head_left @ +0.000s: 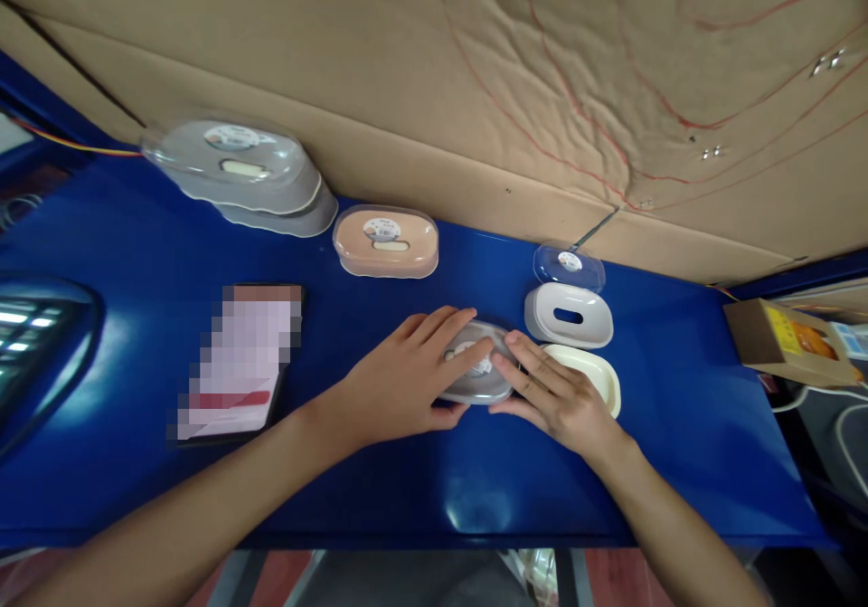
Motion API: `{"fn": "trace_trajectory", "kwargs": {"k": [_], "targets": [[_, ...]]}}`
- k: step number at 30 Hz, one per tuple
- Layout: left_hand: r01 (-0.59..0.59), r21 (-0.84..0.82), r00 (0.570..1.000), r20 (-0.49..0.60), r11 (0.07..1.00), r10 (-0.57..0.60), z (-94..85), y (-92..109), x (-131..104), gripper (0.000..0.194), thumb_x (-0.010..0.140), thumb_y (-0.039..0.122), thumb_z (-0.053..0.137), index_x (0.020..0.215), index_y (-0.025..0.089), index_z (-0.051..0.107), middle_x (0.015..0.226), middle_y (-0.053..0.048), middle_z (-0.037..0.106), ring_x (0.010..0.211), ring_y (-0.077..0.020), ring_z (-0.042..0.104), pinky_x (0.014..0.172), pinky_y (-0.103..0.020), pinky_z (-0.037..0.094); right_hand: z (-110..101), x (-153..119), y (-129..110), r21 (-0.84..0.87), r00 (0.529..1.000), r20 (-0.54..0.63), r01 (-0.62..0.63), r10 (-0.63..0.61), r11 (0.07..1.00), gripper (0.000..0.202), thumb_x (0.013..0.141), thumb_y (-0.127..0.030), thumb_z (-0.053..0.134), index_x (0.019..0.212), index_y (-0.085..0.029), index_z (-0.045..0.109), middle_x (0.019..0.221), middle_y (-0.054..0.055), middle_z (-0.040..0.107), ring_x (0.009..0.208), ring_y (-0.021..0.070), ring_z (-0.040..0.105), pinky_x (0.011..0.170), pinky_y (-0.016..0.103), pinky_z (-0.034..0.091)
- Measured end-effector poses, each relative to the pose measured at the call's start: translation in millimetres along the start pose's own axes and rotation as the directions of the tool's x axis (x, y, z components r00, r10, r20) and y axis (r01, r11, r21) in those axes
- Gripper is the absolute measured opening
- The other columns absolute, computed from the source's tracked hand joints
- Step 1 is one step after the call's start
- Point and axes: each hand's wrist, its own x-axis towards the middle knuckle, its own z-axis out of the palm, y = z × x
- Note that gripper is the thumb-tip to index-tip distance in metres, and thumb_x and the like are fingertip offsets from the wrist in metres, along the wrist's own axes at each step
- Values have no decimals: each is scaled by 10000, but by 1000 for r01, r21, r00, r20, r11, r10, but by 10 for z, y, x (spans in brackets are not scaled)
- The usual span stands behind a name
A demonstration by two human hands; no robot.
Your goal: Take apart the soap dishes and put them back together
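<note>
A small grey oval box with a clear lid and a round label lies on the blue table between my hands. My left hand grips its left end, the forefinger lying across the lid beside the label. From the other side my right hand holds the right end, fingertips on the lid's edge and thumb low at the front. Partly hidden behind my right hand is a cream oval tray. Just beyond it stand a white oval piece with a slot and a loose clear lid with a label.
A peach lidded box stands at the back, beside stacked grey lidded boxes. To the left lies a phone, its screen pixelated. A cardboard box is at the right edge. Brown cardboard walls the back.
</note>
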Motion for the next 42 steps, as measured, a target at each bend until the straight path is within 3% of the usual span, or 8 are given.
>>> {"fn": "trace_trajectory", "kwargs": {"k": [4, 9, 17, 23, 30, 34, 38, 42], "targets": [[0, 52, 1000, 3, 999, 0, -8, 21, 7, 800, 950, 565, 689, 1612, 222, 396, 1664, -266, 392, 1447, -447, 500, 1092, -562, 481, 12, 4, 9, 43, 999, 37, -35, 34, 998, 834, 991, -363, 717, 1678, -230, 262, 1566, 155, 561, 1450, 286, 557, 1158, 439, 558], [44, 66, 999, 13, 997, -45, 5, 37, 9, 791, 1001, 554, 610, 1648, 190, 336, 1689, -263, 353, 1471, -448, 471, 1107, -567, 465, 55, 32, 19, 102, 988, 116, -110, 98, 989, 916, 970, -476, 714, 1694, -257, 197, 1609, 170, 502, 1469, 365, 519, 1146, 571, 542], [38, 61, 999, 16, 997, -39, -8, 62, 29, 801, 1012, 503, 612, 1656, 156, 284, 1710, -292, 281, 1524, -461, 395, 1157, -603, 406, 34, 45, -22, 110, 990, 97, -111, 100, 988, 826, 998, -238, 696, 1685, -231, 238, 1653, 112, 455, 1511, 283, 479, 1238, 447, 479], [49, 4, 999, -14, 999, -49, 8, 44, 19, 796, 981, 480, 678, 1627, 153, 347, 1692, -290, 322, 1509, -461, 410, 1153, -612, 414, 58, 42, -9, 115, 986, 120, -129, 115, 985, 822, 1023, -283, 669, 1694, -256, 196, 1663, 115, 439, 1520, 288, 466, 1225, 482, 489], [145, -166, 987, -39, 975, -153, 36, -16, 43, 848, 835, 482, 831, 1563, 256, 458, 1521, -191, 510, 1364, -402, 531, 1108, -567, 474, 82, 74, -38, 176, 969, 185, -197, 165, 964, 786, 1067, -313, 583, 1706, -274, 127, 1714, 132, 341, 1552, 306, 410, 1219, 519, 480], [151, -139, 987, -32, 979, -157, 23, -18, 56, 843, 826, 528, 825, 1545, 264, 473, 1497, -190, 517, 1323, -404, 555, 1084, -574, 480, 86, 73, -65, 165, 968, 183, -200, 169, 966, 786, 1075, -321, 556, 1709, -278, 94, 1713, 137, 342, 1547, 324, 414, 1214, 552, 470], [129, -116, 989, -65, 985, -137, 38, -20, 102, 752, 874, 576, 733, 1479, 184, 519, 1491, -215, 530, 1344, -396, 541, 1085, -553, 476, 90, 70, -75, 101, 969, 155, -211, 194, 972, 771, 1078, -328, 542, 1708, -272, 101, 1708, 150, 350, 1534, 339, 427, 1224, 588, 431], [96, -2, 982, -161, 995, -95, 50, -47, 294, 593, 870, 487, 701, 1349, 145, 628, 1517, -255, 498, 1393, -440, 483, 1139, -619, 387, 34, 63, -40, 20, 976, 66, -209, 207, 978, 700, 1066, -423, 568, 1667, -209, 281, 1639, 185, 449, 1498, 350, 462, 1212, 583, 413]]}}
